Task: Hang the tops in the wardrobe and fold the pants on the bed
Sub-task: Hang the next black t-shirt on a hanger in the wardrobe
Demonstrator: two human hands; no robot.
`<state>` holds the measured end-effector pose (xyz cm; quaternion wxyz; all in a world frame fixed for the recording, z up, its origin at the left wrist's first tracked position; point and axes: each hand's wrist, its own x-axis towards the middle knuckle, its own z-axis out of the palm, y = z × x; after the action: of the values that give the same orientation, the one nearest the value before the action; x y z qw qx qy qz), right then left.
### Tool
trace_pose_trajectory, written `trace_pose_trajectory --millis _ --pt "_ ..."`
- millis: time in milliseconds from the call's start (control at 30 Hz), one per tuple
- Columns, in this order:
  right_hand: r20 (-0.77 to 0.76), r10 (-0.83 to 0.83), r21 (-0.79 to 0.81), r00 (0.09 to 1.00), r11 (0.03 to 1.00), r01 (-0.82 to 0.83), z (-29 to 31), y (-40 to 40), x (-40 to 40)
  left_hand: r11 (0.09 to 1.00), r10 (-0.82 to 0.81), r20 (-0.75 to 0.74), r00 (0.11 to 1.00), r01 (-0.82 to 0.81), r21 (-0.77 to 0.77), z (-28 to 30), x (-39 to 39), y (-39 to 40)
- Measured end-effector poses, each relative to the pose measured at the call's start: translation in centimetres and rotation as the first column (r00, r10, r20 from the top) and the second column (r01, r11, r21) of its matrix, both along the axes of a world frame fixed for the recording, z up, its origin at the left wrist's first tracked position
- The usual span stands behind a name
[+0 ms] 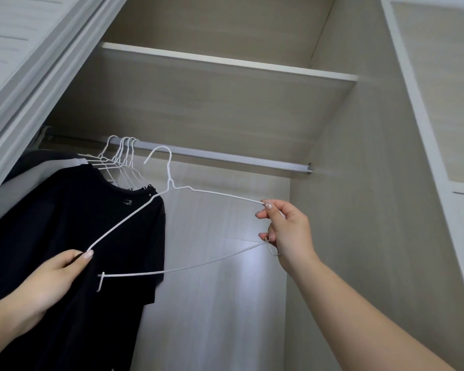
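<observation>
A bare white wire hanger (169, 183) is held below the rail (225, 156) (beside hung black tops (65, 223)): left hand (51, 279) and right hand (289, 231) each pinching one end.

Nothing you can actually read here: the black t-shirt (78, 236) has a tiny neck label (127, 202), but it's way too small.

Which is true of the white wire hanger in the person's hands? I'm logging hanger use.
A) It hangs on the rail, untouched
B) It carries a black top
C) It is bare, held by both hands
C: the white wire hanger carries nothing, and the left hand and right hand each grip one end.
</observation>
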<state>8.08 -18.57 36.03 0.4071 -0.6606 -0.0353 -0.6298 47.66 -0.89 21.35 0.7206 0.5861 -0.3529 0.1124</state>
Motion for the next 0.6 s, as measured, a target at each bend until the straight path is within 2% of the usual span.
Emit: trace_pose_trajectory --millis 100,167,300,433,500,600 --pt "-0.005 0.011 0.015 1.0 1.0 -0.011 -0.3 -0.5 0.1 0.997 0.053 -0.022 0.998 -0.055 -0.061 -0.6 2.8 0.5" --pt "-0.018 -0.005 0.001 1.0 1.0 0.005 -0.6 -0.8 0.1 0.999 0.018 -0.019 1.0 -0.019 -0.038 -0.8 2.6 0.8" --pt "-0.073 -0.021 -0.059 0.997 0.998 0.016 -1.6 -0.7 0.9 0.981 -0.173 0.046 0.984 0.168 0.101 0.4 -3.6 0.5" --pt "-0.158 -0.02 -0.099 0.987 0.995 0.005 -2.9 -0.1 2.1 0.965 -0.26 0.119 0.958 0.253 0.067 2.5 -10.4 -0.5" --pt "-0.158 -0.031 -0.086 0.987 0.996 0.017 -3.7 -0.3 2.2 0.975 -0.221 0.113 0.969 0.224 -0.01 3.5 -12.3 -0.6" --pt "-0.16 -0.024 -0.058 0.987 0.998 0.015 -4.8 -0.9 2.2 0.995 -0.046 0.129 0.991 0.057 -0.082 4.7 -14.2 -0.7"
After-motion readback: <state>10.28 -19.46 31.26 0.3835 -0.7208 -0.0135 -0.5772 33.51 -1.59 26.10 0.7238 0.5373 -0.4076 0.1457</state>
